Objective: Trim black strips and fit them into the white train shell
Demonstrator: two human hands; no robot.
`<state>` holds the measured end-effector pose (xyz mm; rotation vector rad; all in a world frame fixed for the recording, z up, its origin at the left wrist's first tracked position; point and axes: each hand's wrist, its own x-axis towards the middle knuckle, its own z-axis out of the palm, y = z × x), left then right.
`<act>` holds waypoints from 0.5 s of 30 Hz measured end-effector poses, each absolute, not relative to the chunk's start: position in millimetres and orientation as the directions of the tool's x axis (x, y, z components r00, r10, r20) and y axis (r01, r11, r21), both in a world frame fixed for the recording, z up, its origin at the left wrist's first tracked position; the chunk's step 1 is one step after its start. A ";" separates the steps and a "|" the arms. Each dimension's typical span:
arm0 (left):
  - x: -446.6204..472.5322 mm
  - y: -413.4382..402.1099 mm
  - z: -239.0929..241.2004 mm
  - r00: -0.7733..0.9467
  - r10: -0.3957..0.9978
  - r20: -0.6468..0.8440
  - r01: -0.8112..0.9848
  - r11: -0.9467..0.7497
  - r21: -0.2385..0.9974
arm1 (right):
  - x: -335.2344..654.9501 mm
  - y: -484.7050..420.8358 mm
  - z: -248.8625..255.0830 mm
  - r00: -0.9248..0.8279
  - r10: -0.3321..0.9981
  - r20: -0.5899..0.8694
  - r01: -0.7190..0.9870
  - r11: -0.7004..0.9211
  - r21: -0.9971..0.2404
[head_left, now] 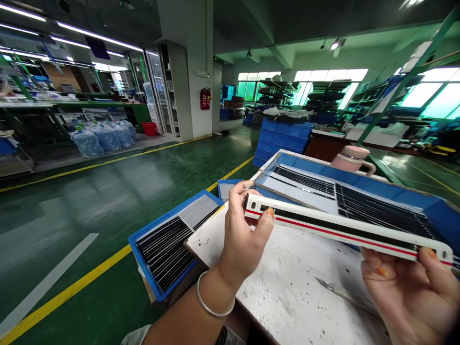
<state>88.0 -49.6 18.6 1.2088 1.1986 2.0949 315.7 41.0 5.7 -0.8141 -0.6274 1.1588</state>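
My left hand [244, 230] grips the near end of a long white plastic bar [341, 230] that has a black band and a thin red stripe along it. A small dark hole shows at each end of the bar. My right hand [406, 292] holds the far end from below, fingers curled around its edge. Both hands lift the bar above a stained white work table [287, 287]. A metal blade or tool [332, 289] lies on the table beneath the bar, its far end out of sight under my right hand. A metal bangle [212, 299] circles my left wrist.
Just behind the bar, a shallow blue-lined tray [345, 187] holds rows of thin black strips. A blue tray [168, 244] of black and grey strips sits left of the table. Beyond stand a pink flask [350, 160], stacked blue crates [283, 139], and shelving on a green floor.
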 end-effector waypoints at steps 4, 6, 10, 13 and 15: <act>89.1 -51.0 19.1 -0.512 0.717 0.474 0.035 -0.534 0.845 | 314.3 39.8 6.5 0.288 0.956 0.046 -0.541 0.202 -0.816; 89.4 -51.5 19.5 -0.505 0.724 0.471 0.019 -0.536 0.844 | 314.6 39.0 6.9 0.280 0.959 0.034 -0.546 0.188 -0.816; 89.5 -50.9 20.0 -0.502 0.736 0.455 -0.030 -0.540 0.841 | 315.3 38.5 6.5 0.275 0.962 -0.011 -0.552 0.149 -0.821; 89.8 -50.2 19.7 -0.507 0.748 0.429 -0.061 -0.528 0.847 | 314.3 38.8 6.2 0.286 0.958 -0.014 -0.547 0.151 -0.824; 90.1 -50.2 19.4 -0.510 0.753 0.415 -0.077 -0.521 0.850 | 313.8 38.7 6.4 0.291 0.957 -0.006 -0.545 0.160 -0.823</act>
